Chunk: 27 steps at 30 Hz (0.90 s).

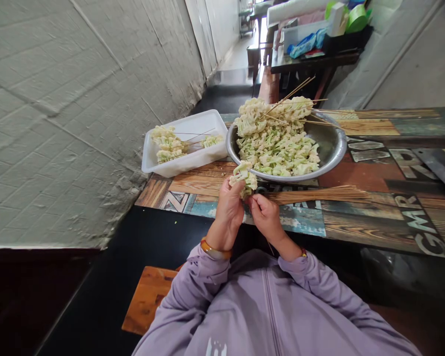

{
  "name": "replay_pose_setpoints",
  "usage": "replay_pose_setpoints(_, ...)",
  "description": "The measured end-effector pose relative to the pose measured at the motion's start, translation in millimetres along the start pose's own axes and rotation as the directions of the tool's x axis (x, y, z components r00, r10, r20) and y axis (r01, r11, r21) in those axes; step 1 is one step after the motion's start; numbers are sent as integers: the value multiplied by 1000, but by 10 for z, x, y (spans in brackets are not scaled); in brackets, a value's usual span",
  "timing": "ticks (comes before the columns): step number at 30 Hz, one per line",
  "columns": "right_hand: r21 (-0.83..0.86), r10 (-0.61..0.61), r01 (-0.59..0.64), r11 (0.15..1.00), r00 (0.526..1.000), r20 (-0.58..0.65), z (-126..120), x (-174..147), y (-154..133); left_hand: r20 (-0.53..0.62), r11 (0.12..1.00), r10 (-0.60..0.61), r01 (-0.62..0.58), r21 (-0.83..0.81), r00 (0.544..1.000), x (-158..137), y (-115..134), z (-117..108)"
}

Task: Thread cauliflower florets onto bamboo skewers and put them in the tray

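My left hand (229, 212) is closed around cauliflower florets (244, 178), held up just in front of the metal bowl. Close beside it, my right hand (265, 215) is pinched at the base of the florets; a thin bamboo skewer shows below its palm. The steel bowl (333, 155) holds loose cauliflower pieces (282, 153), with several skewered cauliflower sticks (274, 111) resting on top. In the white plastic tray (198, 160) to the left lie more skewered cauliflower pieces (168, 143). A bundle of bare bamboo skewers (326, 194) lies on the table right of my hands.
The patterned wooden table (359, 222) runs across in front of me. A dark flat object (439, 168) lies at its right. On the left is a white brick-patterned wall (77, 109). Behind, another table (315, 62) carries boxes and a blue packet (306, 45). An orange-brown wooden seat (148, 296) shows lower left.
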State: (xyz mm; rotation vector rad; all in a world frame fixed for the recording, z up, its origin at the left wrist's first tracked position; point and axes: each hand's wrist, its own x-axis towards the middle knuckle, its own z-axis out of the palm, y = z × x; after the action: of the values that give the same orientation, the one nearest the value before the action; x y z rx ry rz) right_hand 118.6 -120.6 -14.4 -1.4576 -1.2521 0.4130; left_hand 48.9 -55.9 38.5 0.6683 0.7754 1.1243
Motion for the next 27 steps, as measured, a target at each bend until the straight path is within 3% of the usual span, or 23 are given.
replay_pose_setpoints(9,28,29,-30,999,999,26,-15,12,1,48,997,62,-64,52,997,-33,-11,-68)
replay_pose_setpoints(16,20,26,-27,999,999,44,-15,7,-13,-59,979,170,-161,127,984,34,147,-119)
replay_pose_setpoints(23,-27,-36,38,999,998,58,-12,-2,-1,-49,992,111,-107,72,993,57,153,-50)
replay_pose_setpoints(27,-40,-47,49,998,997,60,-13,-8,5,-60,988,138,-133,78,989,74,146,-69)
